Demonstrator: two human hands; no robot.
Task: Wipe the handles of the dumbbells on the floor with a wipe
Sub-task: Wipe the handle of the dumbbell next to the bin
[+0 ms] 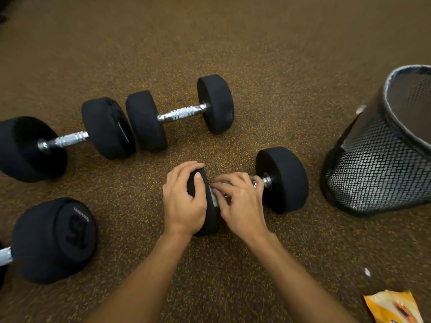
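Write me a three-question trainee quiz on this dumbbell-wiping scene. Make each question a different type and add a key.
1. True or false: the left hand grips one head of the near dumbbell.
2. Multiple choice: what stands on the floor to the right of that dumbbell? A) a mesh bin B) a chair C) a bucket of water
3. Fill in the blank: the right hand holds the wipe round the dumbbell's ____.

Key: 1 true; 2 A; 3 handle.
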